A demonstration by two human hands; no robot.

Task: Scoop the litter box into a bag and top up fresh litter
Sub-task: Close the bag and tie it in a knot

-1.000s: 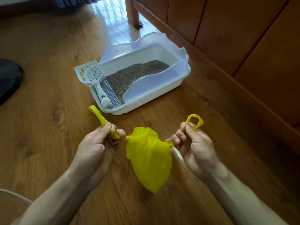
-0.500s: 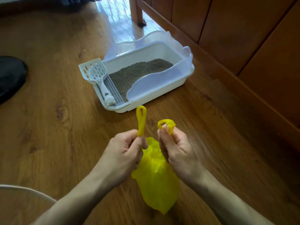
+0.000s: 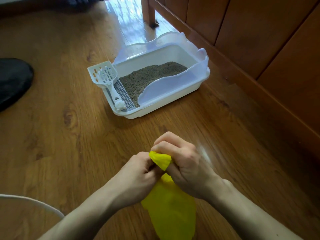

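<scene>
Since the earlier frame, the two hands had closed together and the upright bag handles had dropped out of sight between them. The left hand [image 3: 138,172] was curled with its fingertips pinching the neck of the yellow bag [image 3: 171,213]. The right hand [image 3: 181,161] was fisted over a fold of the same plastic, which showed at its thumb side. The bag body hung below both wrists, bulging and apparently loaded. The step in hand was judged to be tying the bag shut; whether a knot had formed could not be confirmed, as the fingers hid it. The next move would call for drawing the handles tight. Farther off on the wooden floor [image 3: 60,135] stood the litter box [image 3: 173,99], holding a shallow bed of litter [image 3: 147,77]. The white scoop [image 3: 107,78] rested across its left rim. Topping up remained to be done.
</scene>
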